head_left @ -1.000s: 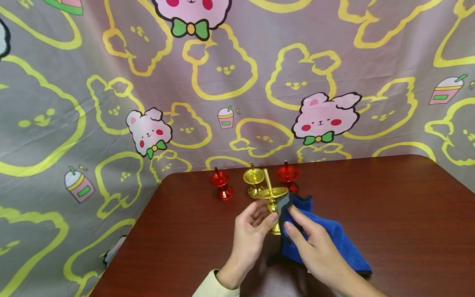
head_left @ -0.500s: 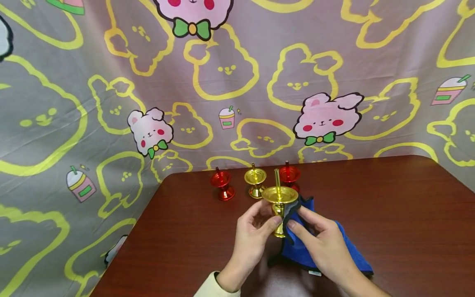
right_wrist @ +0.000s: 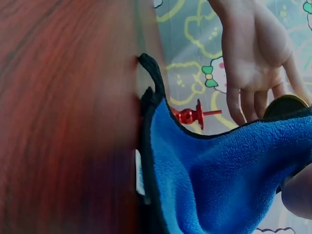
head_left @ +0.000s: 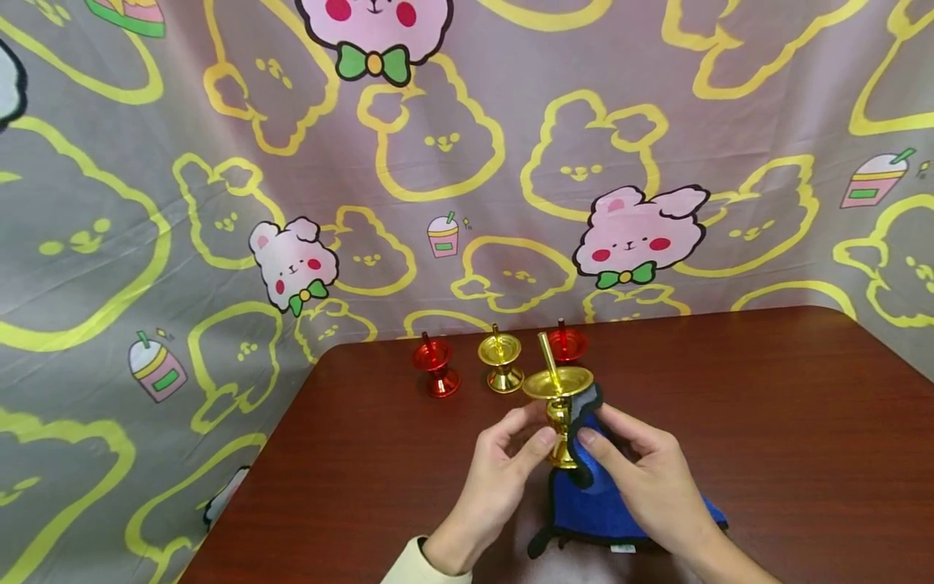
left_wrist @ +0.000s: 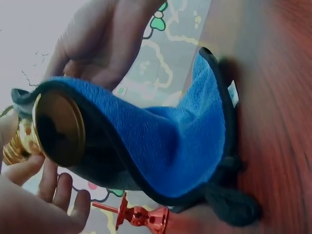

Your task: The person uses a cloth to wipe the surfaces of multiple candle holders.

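Gold holder (head_left: pixel 558 395), blue cloth (head_left: pixel 600 499) edged black; two red holders (head_left: pixel 435 369) and a smaller gold one (head_left: pixel 500 362) behind; dark red-brown wood-grain surface (head_left: pixel 766 422); grey backdrop (head_left: pixel 467 154) with yellow outlines and pink bunnies

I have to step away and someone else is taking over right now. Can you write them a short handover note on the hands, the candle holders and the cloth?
Left hand: pinches the stem of the gold candle holder, held up off the table.
Right hand: presses the blue cloth against that holder's stem and base; the cloth's lower end trails onto the table.
Standing at the back: red holder, small gold holder, second red holder, partly hidden.
Done: cannot tell which are wiped.
Left: probably finish wiping this one.
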Demonstrator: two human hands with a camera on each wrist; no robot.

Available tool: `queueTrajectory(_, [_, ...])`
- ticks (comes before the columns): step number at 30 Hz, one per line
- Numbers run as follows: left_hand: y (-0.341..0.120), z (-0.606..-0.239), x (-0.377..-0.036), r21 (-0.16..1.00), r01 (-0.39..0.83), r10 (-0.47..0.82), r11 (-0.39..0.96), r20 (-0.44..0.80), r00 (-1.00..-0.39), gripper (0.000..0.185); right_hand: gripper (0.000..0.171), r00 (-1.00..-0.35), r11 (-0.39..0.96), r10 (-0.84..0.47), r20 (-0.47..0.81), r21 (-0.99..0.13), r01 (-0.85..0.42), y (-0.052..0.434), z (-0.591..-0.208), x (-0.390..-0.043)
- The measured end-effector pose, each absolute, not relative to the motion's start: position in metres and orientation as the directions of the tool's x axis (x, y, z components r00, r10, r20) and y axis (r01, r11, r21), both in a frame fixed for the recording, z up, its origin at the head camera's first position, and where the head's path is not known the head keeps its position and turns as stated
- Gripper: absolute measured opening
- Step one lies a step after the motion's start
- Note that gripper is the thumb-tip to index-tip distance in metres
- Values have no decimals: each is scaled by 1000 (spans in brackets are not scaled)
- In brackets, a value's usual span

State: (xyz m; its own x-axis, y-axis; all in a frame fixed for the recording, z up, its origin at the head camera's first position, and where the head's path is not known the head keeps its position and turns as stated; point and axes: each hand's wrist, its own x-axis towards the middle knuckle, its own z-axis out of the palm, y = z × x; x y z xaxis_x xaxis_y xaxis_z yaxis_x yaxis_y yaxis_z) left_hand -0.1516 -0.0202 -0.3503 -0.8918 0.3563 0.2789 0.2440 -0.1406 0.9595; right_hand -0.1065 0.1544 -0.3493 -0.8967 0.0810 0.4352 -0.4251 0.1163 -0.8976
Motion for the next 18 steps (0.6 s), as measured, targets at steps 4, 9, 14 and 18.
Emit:
queueTrajectory(4, [-15, -347, -149, 964, 209, 283, -165, 249, -926, 30, 38, -897, 110, 110, 428, -902, -417, 151, -353, -106])
queueTrajectory(9, [-11, -344, -149, 963, 178, 207, -204, 220, -953, 27, 34, -888, 109, 114, 446, -894, -435, 149, -353, -109])
queueTrajectory(14, [-13, -343, -150, 953, 205, 215, -224, 254, -943, 25, 34, -821, 210, 66, 567, -812, -544, 148, -352, -110])
queueTrajectory(18, [-14, -341, -151, 948, 200, 206, -248, 253, -945, 28, 40, -706, 345, -28, 708, -656, -671, 147, -356, -106])
